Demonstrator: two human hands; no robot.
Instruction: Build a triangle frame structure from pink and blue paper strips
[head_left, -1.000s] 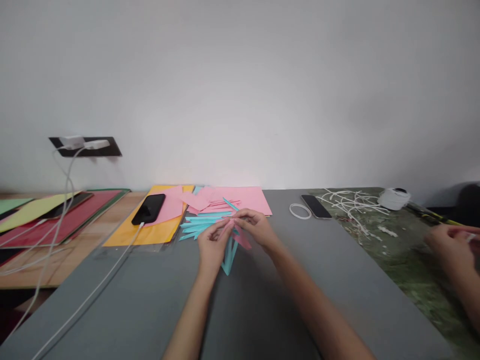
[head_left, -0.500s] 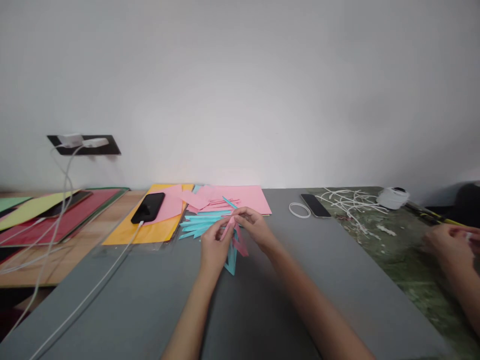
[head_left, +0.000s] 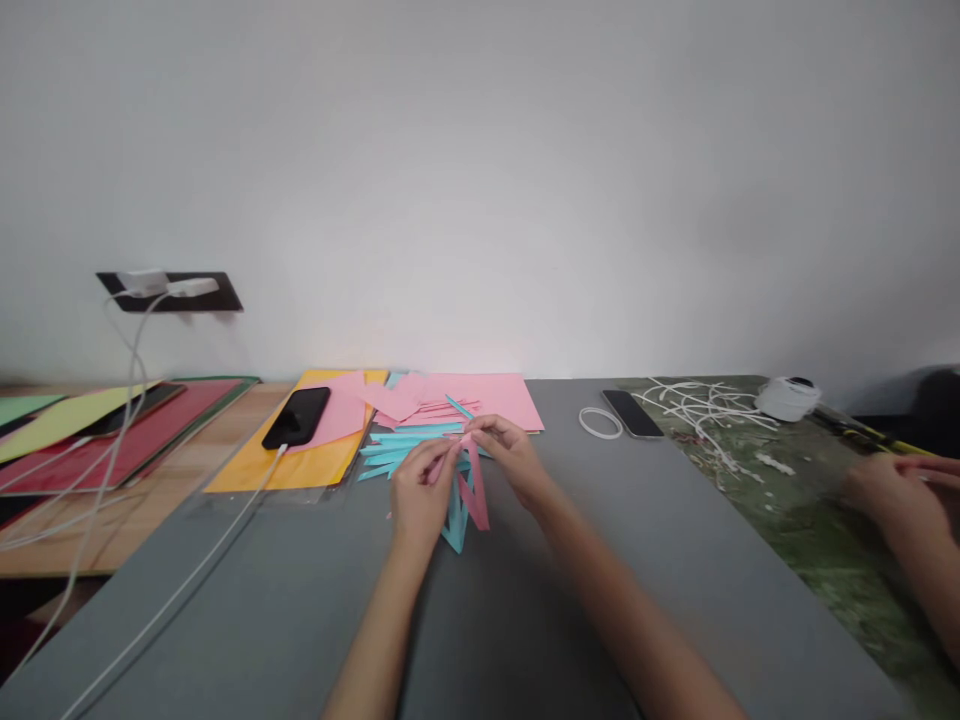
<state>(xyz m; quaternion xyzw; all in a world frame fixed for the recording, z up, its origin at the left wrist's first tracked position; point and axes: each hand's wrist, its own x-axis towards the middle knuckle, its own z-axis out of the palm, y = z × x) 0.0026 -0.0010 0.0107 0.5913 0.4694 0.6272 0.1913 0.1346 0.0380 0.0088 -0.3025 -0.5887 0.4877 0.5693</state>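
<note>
My left hand [head_left: 421, 492] and my right hand [head_left: 510, 455] meet above the grey table, fingers pinched on a pink paper strip [head_left: 475, 492]. The strip is folded, and its lower part hangs in a V between the hands. Beside it hangs a folded blue paper strip [head_left: 455, 522]; whether the two are joined is hidden by my fingers. Just behind my hands lies a fan of blue paper strips [head_left: 397, 447]. Past those, several thin pink strips [head_left: 444, 411] rest on pink paper sheets [head_left: 499, 392].
A plugged-in black phone [head_left: 297, 417] lies on a yellow envelope [head_left: 247, 468] at left. Right of centre are a white cable ring [head_left: 600, 423] and another phone [head_left: 632, 413]. White cords [head_left: 697, 402] lie on a green mat, where another person's hand [head_left: 896, 500] works.
My left hand has shifted slightly left and down. The hanging part of the pink strip has swung lower and opened out into a V.
</note>
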